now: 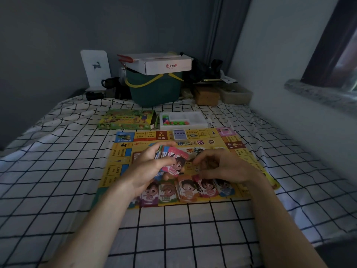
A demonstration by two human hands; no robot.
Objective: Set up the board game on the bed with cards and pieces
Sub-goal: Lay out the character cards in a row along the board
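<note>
Here, left grip [149,163] clutches a note stack [172,161], right grip [216,167] pinches one; five piles [185,188] on the board [222,146].

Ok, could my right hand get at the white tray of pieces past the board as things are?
Probably yes. The right hand pinches a small card over the board, and nothing stands between it and the white tray; only a blue deck lies flat near that edge.

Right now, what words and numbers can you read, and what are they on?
"5000": pink paper banknote held by the left hand.
"1000": green paper banknote on the yellow game board.
White cardboard box: red logo, characters blurred.
Board squares and title: too blurred.
</note>
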